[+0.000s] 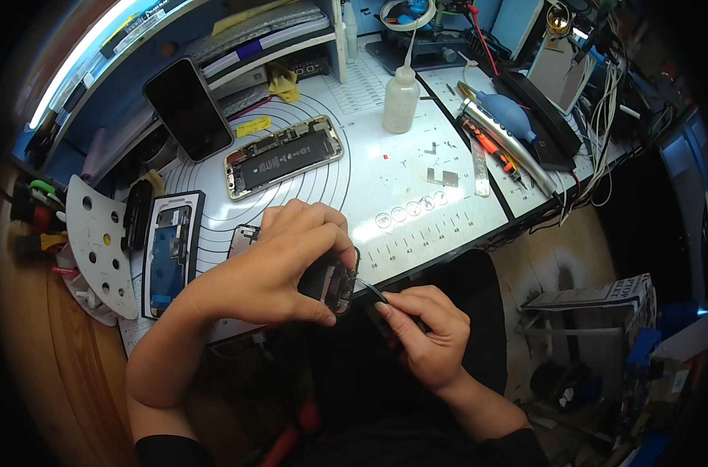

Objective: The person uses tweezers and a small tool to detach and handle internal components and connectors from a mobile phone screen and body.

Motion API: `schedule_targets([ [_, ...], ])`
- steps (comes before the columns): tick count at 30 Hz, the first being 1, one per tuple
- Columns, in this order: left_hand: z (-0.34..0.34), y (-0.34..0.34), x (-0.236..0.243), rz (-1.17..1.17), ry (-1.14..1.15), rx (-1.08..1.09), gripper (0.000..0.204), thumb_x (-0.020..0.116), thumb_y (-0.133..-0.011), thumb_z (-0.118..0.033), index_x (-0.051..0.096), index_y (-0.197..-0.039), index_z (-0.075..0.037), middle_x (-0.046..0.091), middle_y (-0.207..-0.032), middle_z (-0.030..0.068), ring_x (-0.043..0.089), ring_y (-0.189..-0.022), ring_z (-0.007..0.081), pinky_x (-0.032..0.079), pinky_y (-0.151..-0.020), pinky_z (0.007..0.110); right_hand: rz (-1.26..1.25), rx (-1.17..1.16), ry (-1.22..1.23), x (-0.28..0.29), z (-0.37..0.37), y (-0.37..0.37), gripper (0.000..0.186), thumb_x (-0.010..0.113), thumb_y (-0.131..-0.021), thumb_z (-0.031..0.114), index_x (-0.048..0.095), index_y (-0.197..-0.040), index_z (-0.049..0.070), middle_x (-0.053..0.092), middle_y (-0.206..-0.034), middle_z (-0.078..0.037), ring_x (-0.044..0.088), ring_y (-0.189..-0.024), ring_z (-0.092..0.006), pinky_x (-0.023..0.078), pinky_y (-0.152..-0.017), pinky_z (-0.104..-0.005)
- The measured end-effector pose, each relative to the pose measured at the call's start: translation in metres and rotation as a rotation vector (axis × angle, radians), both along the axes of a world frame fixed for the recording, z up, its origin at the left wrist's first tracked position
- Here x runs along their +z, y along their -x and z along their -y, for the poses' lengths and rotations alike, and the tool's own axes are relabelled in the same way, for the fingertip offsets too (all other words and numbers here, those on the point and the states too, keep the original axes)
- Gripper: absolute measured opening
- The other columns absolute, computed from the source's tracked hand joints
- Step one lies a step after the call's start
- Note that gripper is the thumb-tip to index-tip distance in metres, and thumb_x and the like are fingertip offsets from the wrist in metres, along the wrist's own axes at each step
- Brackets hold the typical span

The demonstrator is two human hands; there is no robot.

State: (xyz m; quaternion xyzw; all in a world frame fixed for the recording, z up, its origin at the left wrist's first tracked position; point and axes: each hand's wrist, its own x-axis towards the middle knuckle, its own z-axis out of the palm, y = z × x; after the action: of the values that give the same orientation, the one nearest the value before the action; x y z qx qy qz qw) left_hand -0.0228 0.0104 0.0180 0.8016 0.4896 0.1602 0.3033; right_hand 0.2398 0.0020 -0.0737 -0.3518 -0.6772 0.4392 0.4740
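Observation:
My left hand [272,261] is closed around a dark phone part [340,284], thumb on its near edge and fingers over its far side, at the table's front edge. Much of that part is hidden under the palm. From the right, my right hand [430,331] pinches a pair of thin dark tweezers [372,290]. Their tip meets the small fittings at the right end of the part. Another phone piece [243,238] pokes out from under my left wrist. Beyond my hands lies an opened phone [284,158] with its black battery and boards bare.
A blue-faced phone frame [172,253] lies left, below a leaning dark phone [187,109]. A clear dropper bottle [401,101] stands at the back. Small metal plates [443,177], an orange screwdriver [490,145] and a blue air blower [506,115] lie right. A holed tool stand [97,241] rises far left.

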Motion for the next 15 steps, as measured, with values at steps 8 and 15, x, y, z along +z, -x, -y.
schedule_targets([
  [8, -0.0006, 0.0007, -0.0015, -0.008, -0.013, -0.01, 0.061, 0.1, -0.067, -0.038, 0.07, -0.116, -0.016, 0.053, -0.125, 0.0035, 0.044, -0.12, 0.0279, 0.029, -0.109, 0.041, 0.081, -0.043, -0.115, 0.0035, 0.0012, 0.0013, 0.019, 0.084, -0.09, -0.006, 0.083, -0.109, -0.002, 0.077, -0.094, -0.011, 0.073, -0.077, -0.0172, 0.057, -0.068, -0.0277],
  [15, -0.001, 0.001, -0.0006, -0.003, -0.019, -0.013, 0.062, 0.1, -0.067, -0.038, 0.07, -0.116, -0.016, 0.053, -0.125, 0.0035, 0.045, -0.119, 0.0281, 0.029, -0.108, 0.041, -0.019, 0.004, 0.032, 0.0009, 0.0, 0.0004, 0.018, 0.084, -0.091, -0.006, 0.083, -0.108, -0.003, 0.077, -0.093, -0.012, 0.073, -0.076, -0.0171, 0.057, -0.067, -0.0278],
])
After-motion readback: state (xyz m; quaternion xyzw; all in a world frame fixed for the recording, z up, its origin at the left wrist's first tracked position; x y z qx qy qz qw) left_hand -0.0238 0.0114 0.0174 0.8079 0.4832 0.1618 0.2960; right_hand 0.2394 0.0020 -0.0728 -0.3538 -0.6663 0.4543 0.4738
